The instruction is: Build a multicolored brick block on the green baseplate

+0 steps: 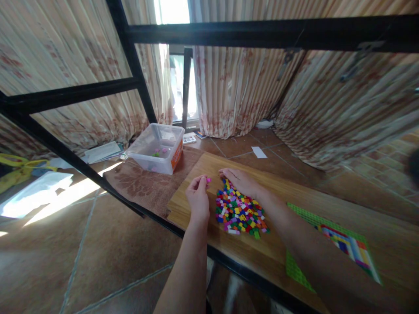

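Observation:
A heap of small coloured bricks [240, 213] lies on a wooden table [281, 196]. My left hand [198, 198] is just left of the heap, fingers pinched on a small pink brick [208, 179]. My right hand [240, 182] rests palm down at the far edge of the heap, fingers stretched toward the left and touching the bricks. A green baseplate [296, 270] lies to the right, with rows of coloured bricks [348, 245] fixed on it.
A clear plastic box [156, 148] with an orange label holds a few bricks, on a brown mat [144, 185] at the table's left end. Black metal frame bars [137, 65] cross above and beside. Curtains hang behind; papers lie on the tiled floor.

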Demonstrator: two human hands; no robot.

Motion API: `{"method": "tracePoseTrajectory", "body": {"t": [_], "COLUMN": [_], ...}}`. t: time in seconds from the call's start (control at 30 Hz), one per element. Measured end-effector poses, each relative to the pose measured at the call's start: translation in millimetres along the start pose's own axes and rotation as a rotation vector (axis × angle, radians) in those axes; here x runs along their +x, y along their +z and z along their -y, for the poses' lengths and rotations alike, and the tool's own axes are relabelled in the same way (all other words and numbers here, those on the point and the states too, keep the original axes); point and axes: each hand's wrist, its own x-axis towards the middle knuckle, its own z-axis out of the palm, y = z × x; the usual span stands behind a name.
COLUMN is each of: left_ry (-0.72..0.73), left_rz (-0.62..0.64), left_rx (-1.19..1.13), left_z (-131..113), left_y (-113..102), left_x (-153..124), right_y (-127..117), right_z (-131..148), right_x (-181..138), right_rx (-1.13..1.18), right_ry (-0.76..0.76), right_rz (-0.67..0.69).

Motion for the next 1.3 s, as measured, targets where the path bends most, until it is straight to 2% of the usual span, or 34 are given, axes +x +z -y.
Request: {"method": "tracePoseTrajectory", "body": {"t": [0.1, 0.23, 0.3, 0.37, 0.43, 0.57, 0.67, 1.07, 1.3], "left_ry": [-0.018, -0.039, -0.043, -0.057, -0.075, -0.085, -0.103, -0.096, -0.1], "left_rz": [-0.011, 0.002, 0.006, 0.001, -0.009, -0.02, -0.012, 0.045, 0.056], "left_rx": [0.002, 0.009, 0.011, -0.002, -0.023, -0.018, -0.036, -0.018, 0.006], "left_z": [-3, -5, -6, -6, -6, -6, -6, -4, -7], "left_y": [-1, 0, 0, -1, -1, -1, 0, 3, 4], "left_x": [0, -3, -3, -3, -3, -2, -3, -3, -5], "right_y": [4, 8, 7, 3, -1, -4, -1, 5, 0], "right_z": [7, 10, 12, 14, 15, 14, 12, 32, 36], "right_x": [-3, -7, -5, -3, -3, -8, -12, -8, -14], "right_rx": [0.022, 0.302, 0.368, 0.283, 0.079, -0.369, -0.526, -0.588, -0.52], "right_ry": [-0.001, 0.045, 0.05, 0.04, 0.029, 0.011, 0.003, 0.055, 0.06], "right_rz": [0.032, 0.073, 0.025, -0.067, -0.122, -0.005, 0.078, 0.135, 0.049]}}
